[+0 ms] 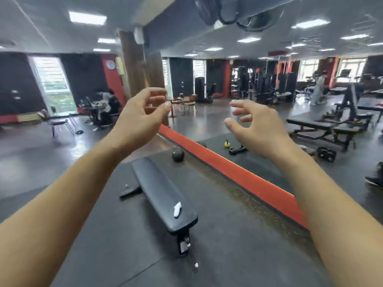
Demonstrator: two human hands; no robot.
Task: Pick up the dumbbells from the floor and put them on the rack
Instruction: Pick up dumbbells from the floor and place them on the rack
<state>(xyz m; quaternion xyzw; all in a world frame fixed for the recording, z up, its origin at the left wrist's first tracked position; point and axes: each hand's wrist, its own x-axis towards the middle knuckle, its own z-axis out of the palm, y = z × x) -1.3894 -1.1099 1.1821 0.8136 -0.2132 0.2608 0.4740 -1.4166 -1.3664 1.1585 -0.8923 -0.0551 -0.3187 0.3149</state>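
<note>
Left hand (143, 112) & right hand (255, 123) hover above the long black padded flat bench (163, 193), fingers loosely curled, gripping nothing — prob. free for a lift. Black hex-ended dumbbells (326, 154) lie on the floor well right of bench; no rack visible.

Before me a black flat bench (163, 193) stands on the dark rubber floor (228, 255), beside a red-orange stripe (228, 168). I see a wooden pillar (132, 65), bright windows (52, 79), ceiling light panels (87, 18) and more weight benches (323, 127) to my right.
</note>
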